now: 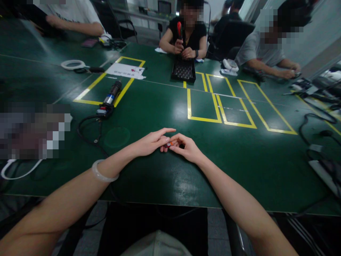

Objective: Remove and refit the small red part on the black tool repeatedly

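While working bare-handed at a green table [151,177], pictured from left to right: at the edge, a white strap [17,177] beside a blurred patch [34,131]; past it, a ring [71,68] with a dark handle [95,69]; then a tool [109,96], set across the corner of a yellow outline [87,102], with a sheet [124,70] behind. Next, the left hand [150,143], with a bracelet [99,174] up the forearm: forefinger straight out, thumb and lower fingers closed about a small red-and-orange piece [168,144]. At centre, over the table, that piece: between both hands, mostly covered, too small to identify. Then the right hand [188,147], with thumb and forefinger curved to a pinch on the piece's right side. Best handled with a light, steady hold: brace the left thumb against the fingers beneath, work with the right fingertips only, and turn the piece in small moves. Keep both hands low, so as to stop any slip close to the table; tuck in the straight forefinger for a firmer grip. Beyond, a tray [183,73] in front of a co-worker [201,41]; at far right, a tangle of cables [299,128].
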`<state>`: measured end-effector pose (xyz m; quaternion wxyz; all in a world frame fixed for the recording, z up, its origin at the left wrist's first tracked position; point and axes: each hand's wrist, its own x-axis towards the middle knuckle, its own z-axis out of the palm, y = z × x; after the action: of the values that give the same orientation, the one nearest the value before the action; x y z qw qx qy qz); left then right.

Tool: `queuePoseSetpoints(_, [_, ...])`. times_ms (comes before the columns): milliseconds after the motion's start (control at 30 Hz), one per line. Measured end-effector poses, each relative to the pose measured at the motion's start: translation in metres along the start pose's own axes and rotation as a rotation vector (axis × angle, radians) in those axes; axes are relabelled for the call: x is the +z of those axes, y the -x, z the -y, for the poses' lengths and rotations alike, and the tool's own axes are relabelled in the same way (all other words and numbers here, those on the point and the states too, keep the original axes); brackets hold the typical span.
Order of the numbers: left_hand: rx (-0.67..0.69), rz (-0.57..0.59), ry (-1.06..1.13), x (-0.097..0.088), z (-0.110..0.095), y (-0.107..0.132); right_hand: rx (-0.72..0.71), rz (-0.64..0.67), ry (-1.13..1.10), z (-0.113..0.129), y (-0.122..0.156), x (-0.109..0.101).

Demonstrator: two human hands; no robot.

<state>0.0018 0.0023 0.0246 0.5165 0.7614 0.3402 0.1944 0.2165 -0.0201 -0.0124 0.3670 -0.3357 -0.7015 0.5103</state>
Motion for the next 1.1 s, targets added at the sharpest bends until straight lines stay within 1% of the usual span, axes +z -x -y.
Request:
queuePoseSetpoints(100, [-0.021,-0.053,0.006,-0.0019,0.0012,-0.0020,0.003,-0.046,-0.035,-0.0016,0.0001,0.0004])
queuePoseSetpoints(200, [-0.027,-0.029,-0.076,-0.0026,0.0005,-0.0026,-0.004,-0.099,-0.020,-0.0048,-0.0006,0.0006])
queuePoseSetpoints(267, [-0.021,-0.017,-0.146,-0.0022,-0.0008,-0.0020,-0.004,-0.108,-0.011,-0.0066,-0.0012,0.0004])
queuePoseSetpoints(433, [0.083,-0.124,-0.367,-0.0011,-0.0016,-0.0007,0.026,-0.116,-0.030,-0.0078,-0.0023,-0.0009])
queuePoseSetpoints(533, [0.139,-0.150,-0.476,-0.0011,0.0009,-0.0007,0.035,-0.117,-0.013,-0.0072,-0.0027,-0.0017])
queuePoseSetpoints(633, [0.134,-0.153,-0.491,-0.0016,0.0034,-0.0007,0.003,-0.118,0.030,-0.0065,-0.0030,-0.0022])
queuePoseSetpoints(733, [0.112,-0.152,-0.491,-0.0023,0.0042,-0.0007,-0.031,-0.120,0.038,-0.0061,-0.0033,-0.0024])
queuePoseSetpoints(800, [0.120,-0.151,-0.489,-0.0028,0.0039,-0.0009,-0.044,-0.125,0.040,-0.0062,-0.0036,-0.0024])
queuePoseSetpoints(967, [0.150,-0.170,-0.476,-0.0040,0.0040,-0.0011,-0.029,-0.156,0.058,-0.0056,-0.0041,-0.0022])
queuePoseSetpoints(1100, [0.152,-0.163,-0.470,-0.0043,0.0060,-0.0012,-0.026,-0.153,0.084,-0.0060,-0.0042,-0.0028])
